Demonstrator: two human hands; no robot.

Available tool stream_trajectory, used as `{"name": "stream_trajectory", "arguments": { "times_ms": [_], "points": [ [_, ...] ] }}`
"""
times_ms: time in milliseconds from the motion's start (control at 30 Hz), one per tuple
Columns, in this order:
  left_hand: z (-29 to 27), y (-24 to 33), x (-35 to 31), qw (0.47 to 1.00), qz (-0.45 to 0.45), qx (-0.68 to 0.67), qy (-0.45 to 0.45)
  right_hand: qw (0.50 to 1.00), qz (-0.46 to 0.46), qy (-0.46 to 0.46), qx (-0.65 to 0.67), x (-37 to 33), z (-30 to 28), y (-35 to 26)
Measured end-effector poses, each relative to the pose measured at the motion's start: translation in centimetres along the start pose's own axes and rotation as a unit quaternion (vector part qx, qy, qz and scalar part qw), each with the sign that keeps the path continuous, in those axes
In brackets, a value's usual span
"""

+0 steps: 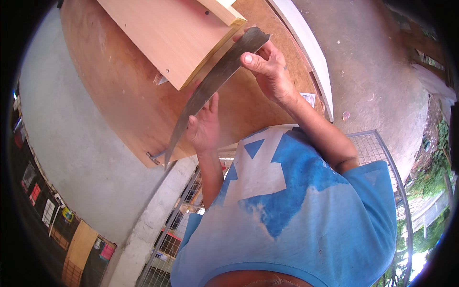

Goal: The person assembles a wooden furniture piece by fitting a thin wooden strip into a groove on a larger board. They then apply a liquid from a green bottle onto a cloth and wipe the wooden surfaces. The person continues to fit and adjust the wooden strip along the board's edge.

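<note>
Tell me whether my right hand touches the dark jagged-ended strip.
Touching: in the head view, the right hand pinches the dark jagged-ended strip, thumb over one edge, fingers behind.

A grey-brown concrete floor (366, 67) spreads at right toward leafy green plants (433, 165) in bright daylight; a grey metal-framed wire-mesh panel (366, 145) stands nearer, and a rough pale-grey concrete ledge (143, 225) slants lower left.

Both hands (206, 131) (272, 74) hold a long dark strip (213, 81).
</note>
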State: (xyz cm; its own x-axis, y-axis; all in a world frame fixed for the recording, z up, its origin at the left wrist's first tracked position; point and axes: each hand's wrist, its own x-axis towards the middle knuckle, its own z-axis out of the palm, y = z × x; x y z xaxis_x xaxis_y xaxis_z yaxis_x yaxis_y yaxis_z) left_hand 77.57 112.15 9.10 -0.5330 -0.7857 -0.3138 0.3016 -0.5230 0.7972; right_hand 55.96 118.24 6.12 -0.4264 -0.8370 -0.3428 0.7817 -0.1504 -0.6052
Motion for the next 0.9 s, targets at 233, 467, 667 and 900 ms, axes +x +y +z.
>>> {"name": "stream_trajectory", "arguments": {
  "times_ms": [233, 467, 667, 900],
  "points": [
    [0.5, 0.0, 0.9, 0.999, 0.009, -0.044, 0.018, 1.000, -0.020, 0.014, 0.010, -0.2, 0.9, -1.0],
    [1.4, 0.1, 1.0, 0.999, 0.008, -0.021, 0.034, 0.999, -0.028, 0.025, 0.020, 0.3, 0.0, -0.2],
    [1.2, -0.3, 1.2, 0.999, 0.003, -0.030, 0.040, 0.999, -0.038, 0.015, 0.002, 0.6, -0.3, -0.4],
    [0.9, -0.2, 1.4, 0.999, 0.013, -0.016, 0.044, 0.998, -0.045, 0.023, 0.031, 0.6, 0.2, 0.0]
  ]
}}
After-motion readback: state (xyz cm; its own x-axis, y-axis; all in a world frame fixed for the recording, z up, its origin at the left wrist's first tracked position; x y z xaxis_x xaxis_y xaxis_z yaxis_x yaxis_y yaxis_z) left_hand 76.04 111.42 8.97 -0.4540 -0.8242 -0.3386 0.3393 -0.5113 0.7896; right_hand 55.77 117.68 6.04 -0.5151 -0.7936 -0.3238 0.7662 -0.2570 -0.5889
